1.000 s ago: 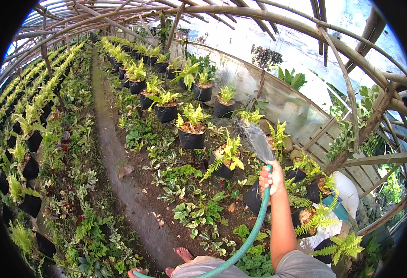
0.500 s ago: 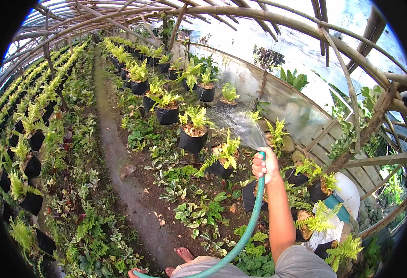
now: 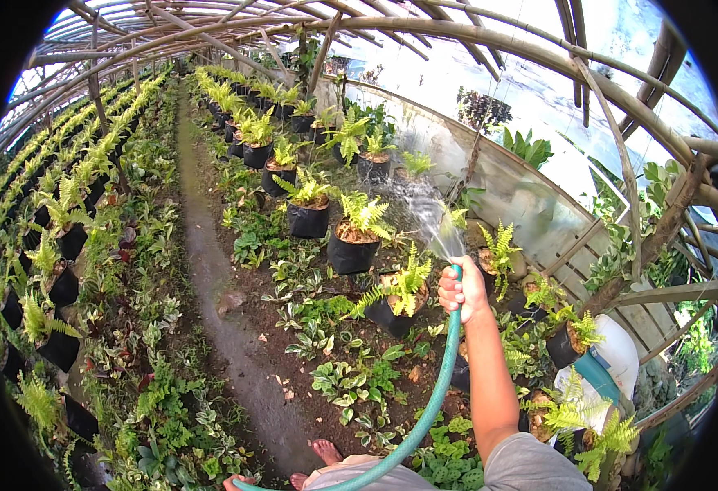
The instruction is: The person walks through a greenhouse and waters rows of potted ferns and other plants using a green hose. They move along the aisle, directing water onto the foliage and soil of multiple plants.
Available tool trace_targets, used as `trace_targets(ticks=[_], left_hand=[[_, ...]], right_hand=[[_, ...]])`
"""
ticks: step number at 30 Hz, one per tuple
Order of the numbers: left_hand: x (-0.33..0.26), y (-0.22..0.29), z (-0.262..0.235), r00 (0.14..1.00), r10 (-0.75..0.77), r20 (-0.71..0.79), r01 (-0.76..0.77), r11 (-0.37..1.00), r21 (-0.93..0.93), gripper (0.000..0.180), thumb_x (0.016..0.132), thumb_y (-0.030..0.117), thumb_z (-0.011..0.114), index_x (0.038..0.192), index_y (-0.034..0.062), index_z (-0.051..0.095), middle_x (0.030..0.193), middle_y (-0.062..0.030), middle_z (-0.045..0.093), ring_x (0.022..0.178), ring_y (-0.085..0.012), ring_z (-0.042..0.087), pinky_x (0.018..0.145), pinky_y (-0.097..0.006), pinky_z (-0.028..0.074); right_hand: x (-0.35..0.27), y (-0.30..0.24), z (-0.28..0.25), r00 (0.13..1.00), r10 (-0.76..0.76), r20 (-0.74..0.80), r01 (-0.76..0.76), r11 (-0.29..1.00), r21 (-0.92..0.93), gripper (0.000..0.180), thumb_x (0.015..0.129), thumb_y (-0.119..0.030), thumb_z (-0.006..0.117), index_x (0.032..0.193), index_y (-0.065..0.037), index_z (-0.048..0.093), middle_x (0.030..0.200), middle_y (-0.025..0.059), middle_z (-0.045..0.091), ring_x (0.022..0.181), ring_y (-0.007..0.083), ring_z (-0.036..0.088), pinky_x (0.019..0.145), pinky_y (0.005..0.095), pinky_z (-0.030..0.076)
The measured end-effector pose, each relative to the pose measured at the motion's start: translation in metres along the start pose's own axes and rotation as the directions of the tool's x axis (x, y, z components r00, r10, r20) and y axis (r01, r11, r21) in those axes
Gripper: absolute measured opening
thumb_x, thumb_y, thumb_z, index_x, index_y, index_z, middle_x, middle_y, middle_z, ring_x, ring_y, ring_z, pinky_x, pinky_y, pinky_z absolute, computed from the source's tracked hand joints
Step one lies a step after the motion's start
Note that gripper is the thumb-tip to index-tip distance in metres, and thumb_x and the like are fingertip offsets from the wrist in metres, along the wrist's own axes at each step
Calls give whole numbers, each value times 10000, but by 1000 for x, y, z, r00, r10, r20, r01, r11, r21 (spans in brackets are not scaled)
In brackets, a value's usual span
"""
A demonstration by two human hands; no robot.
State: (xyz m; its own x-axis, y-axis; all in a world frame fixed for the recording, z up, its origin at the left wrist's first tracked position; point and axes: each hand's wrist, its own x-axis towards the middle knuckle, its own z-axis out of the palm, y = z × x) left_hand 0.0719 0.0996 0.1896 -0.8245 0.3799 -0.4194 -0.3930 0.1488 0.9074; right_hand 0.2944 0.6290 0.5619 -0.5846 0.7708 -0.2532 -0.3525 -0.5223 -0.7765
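A green hose (image 3: 427, 417) curves up from the lower edge into my right hand (image 3: 467, 291). The fingers of that hand are wrapped around its end, with the thumb at the mouth. Water (image 3: 432, 217) fans out from there, up and to the left, over potted ferns. Low at the bottom edge, my left hand (image 3: 238, 483) is closed around a lower stretch of the same hose, only partly in view. Nearest the spray are a fern in a black bag (image 3: 351, 252), another fern bag (image 3: 391, 315) just below, and a fern (image 3: 499, 250) right of my hand.
A narrow dirt path (image 3: 220, 327) runs away from my bare feet (image 3: 324, 450). Rows of bagged ferns (image 3: 64, 286) and leafy ground plants line the left. Along the right stand a plastic sheet wall (image 3: 531, 192), bamboo poles (image 3: 678, 192) and a white sack (image 3: 616, 352).
My right hand has shifted slightly left, and the hose stands more upright. The view has turned a little, so the ferns appear shifted. Water still sprays.
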Motion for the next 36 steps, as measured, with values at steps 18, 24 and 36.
trace_targets(ticks=[18,24,36], left_hand=[[23,-20,14,998,67,12,-67,923,380,267,758,8,523,533,55,386,514,19,374,489,-71,390,438,-284,304],[14,-7,23,998,60,-13,-52,938,342,251,744,-21,530,540,49,401,521,11,394,492,-75,403,439,-287,323],[8,4,26,1000,-5,-31,13,966,260,219,722,-67,521,567,47,417,525,-8,404,483,-102,470,445,-295,385]], right_hand=[[9,-20,-50,1000,23,5,-23,1000,15,354,888,-338,445,595,-149,381,436,-69,311,290,59,317,264,244,300],[10,-21,-44,1000,16,7,-16,1000,-1,351,892,-335,437,601,-147,382,436,-71,312,289,59,313,263,239,299],[15,-19,-41,1000,13,9,-13,1000,3,345,891,-335,445,608,-147,384,440,-72,315,294,52,310,267,238,300]])
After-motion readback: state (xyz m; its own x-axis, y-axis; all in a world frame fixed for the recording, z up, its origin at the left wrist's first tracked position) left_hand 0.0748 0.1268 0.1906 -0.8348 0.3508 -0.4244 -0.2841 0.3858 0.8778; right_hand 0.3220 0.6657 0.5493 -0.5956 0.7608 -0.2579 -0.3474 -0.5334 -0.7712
